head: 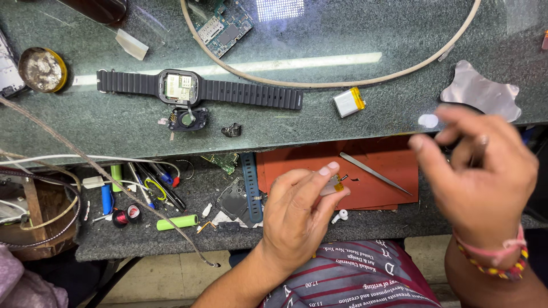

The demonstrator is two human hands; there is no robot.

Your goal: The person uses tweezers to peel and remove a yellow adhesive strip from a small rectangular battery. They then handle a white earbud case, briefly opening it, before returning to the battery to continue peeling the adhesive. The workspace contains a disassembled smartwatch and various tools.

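Pinched a small silver battery (pixel 333 183) between left hand (pixel 297 214) thumb and fingers above the red mat (pixel 394 165), probably for inspection; right hand (pixel 479 171) raised, blurred, fingers loosely apart, empty.

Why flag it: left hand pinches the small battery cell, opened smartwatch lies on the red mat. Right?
Not quite. The head view shows the opened smartwatch on the glass countertop, not the red mat. The left hand does pinch the small battery cell.
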